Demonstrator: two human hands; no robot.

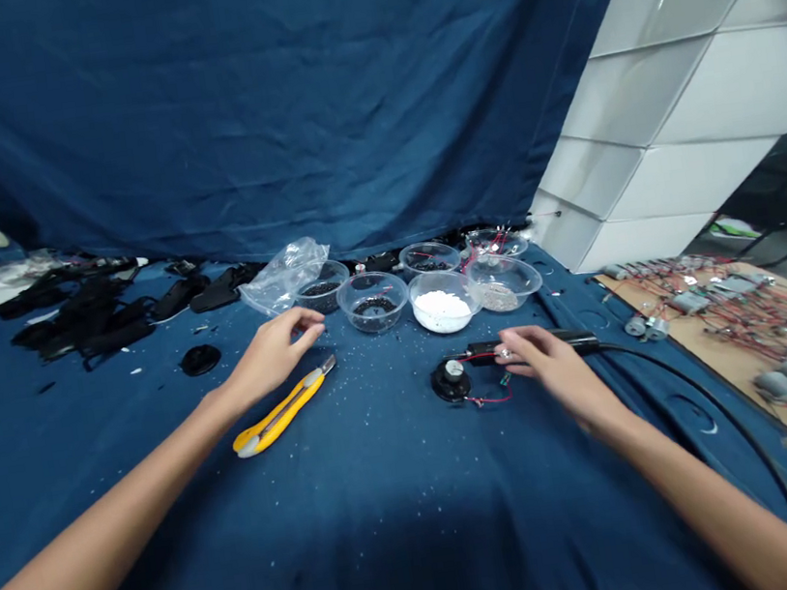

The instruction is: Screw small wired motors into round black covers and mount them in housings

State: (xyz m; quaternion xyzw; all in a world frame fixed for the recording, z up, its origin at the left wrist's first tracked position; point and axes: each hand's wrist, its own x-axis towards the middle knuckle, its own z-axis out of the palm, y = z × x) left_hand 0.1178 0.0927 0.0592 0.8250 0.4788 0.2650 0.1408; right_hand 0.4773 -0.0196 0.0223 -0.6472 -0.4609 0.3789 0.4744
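Right hand (555,372) up on a black corded handle (576,341), maybe a soldering iron, hard to say from this angle. Fingertips (518,344) draped over the barrel, a narrow grip by the look of it, but no telling whether clamped or just resting. Feels like a light, stiff, fairly smooth piece, so probably safest around the middle of the barrel, with the black cord (701,398) left some slack.

Small round speaker (453,380) lying on the blue cloth (397,529) just left of those fingers, thin red wire (493,402) looping out from it. Likely light but fragile at the centre, so better pinched by the outer rim, wire never tugged.

Left hand (271,356) open, fingers loosely curled, holding nothing, near the yellow utility knife (279,411) but not touching it. Light, rigid, chunky yellow body, easiest to take mid-handle, well back from the blade end.

Farther back, a clear plastic bowl of white granules (443,309) and a crumpled plastic bag (286,276).
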